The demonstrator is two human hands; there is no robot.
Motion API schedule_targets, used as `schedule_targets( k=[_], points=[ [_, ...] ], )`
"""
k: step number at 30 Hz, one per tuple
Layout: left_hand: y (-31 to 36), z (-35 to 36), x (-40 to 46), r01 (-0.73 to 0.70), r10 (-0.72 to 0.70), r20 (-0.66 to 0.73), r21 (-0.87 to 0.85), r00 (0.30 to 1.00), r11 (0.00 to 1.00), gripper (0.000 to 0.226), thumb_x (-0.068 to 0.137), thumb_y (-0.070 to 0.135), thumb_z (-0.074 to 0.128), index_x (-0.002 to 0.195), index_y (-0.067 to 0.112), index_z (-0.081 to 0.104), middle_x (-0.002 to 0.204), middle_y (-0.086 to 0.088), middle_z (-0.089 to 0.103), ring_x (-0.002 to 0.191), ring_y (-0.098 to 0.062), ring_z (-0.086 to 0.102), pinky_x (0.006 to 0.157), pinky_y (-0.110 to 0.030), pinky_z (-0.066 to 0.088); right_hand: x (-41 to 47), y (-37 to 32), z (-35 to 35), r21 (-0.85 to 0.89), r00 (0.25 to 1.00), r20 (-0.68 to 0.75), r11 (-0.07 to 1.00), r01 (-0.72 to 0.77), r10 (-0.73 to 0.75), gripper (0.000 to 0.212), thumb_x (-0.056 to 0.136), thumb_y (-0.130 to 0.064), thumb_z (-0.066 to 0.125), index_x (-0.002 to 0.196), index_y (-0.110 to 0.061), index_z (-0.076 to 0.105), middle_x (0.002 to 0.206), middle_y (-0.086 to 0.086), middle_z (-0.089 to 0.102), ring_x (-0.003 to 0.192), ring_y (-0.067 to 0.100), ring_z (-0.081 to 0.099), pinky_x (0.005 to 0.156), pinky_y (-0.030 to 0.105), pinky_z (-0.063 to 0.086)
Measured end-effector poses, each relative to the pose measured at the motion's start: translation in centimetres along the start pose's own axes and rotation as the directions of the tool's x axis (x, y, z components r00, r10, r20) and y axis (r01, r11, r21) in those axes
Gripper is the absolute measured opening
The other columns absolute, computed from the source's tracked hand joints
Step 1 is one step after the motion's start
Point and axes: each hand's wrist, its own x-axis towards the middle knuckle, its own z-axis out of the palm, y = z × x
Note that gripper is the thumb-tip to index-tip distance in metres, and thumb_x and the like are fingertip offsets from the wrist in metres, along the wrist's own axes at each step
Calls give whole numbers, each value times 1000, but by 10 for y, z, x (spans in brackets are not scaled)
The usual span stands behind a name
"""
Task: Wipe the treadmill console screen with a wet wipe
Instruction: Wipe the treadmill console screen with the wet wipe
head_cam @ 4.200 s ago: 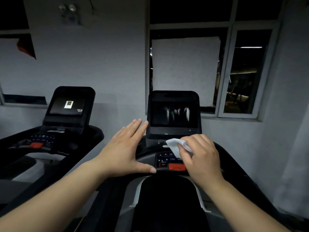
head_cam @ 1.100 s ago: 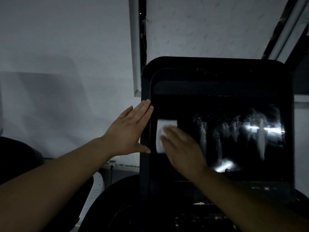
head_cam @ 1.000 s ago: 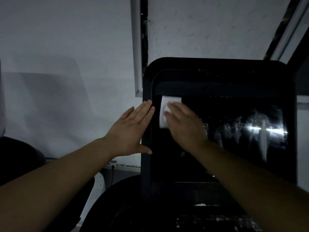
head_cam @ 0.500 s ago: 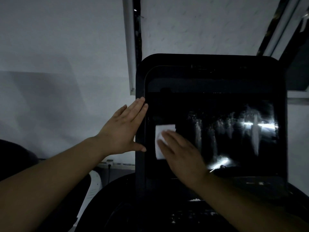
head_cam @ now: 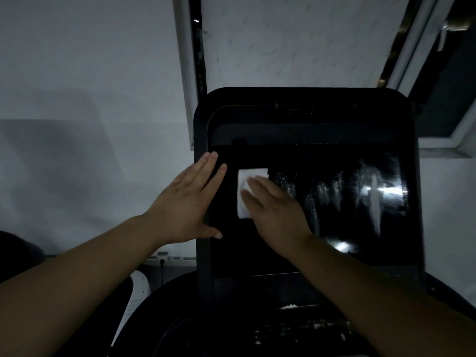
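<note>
The black treadmill console fills the middle of the head view, its dark screen streaked with pale smears on the right half. A white wet wipe lies flat on the screen's left part, and my right hand presses it there with its fingers on top. My left hand rests flat with straight fingers against the console's left edge, holding nothing.
A grey wall stands behind on the left. A covered window with a white frame rises behind the console. A dark pane is at the top right. Control buttons sit dimly below the screen.
Over the last second my right hand slid the wipe down the screen's left side and back up a little. My left hand stayed on the console's edge. Before that I leaned in close.
</note>
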Motion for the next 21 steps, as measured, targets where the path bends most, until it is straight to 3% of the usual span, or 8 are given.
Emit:
schedule_targets(
  k=[5,9,15,21],
  points=[
    [3,-1,2,-4,4,5,9,1000,1000,144,65,82,70,160,15,-15,167,-17,-23,155,-27,-21,125,-40,1,42,28,-2,22,1000,24,1000,-5,4,44,82,-15,40,113,-1,69,129,21,63,126,38,57,90,48,57],
    [3,-2,1,-9,9,17,13,1000,1000,144,66,80,71,160,15,-16,166,-17,-25,154,-27,-23,125,-39,0,45,33,-3,24,999,42,1000,-8,7,36,82,-10,52,113,-1,68,129,22,63,126,39,57,89,49,57],
    [1,-1,-2,-19,17,32,45,999,999,145,63,80,72,159,16,-17,166,-18,-26,154,-28,-25,125,-41,-1,-3,14,1,3,996,78,999,-36,36,39,82,-12,56,120,-9,65,137,13,59,134,31,49,90,42,57],
    [2,3,-5,-22,19,51,54,999,998,145,64,80,73,159,18,-18,165,-18,-28,152,-27,-29,124,-43,-2,-66,-12,9,41,996,93,999,-18,15,41,85,-8,56,125,-8,65,141,15,57,136,32,50,91,42,56]
  ],
)
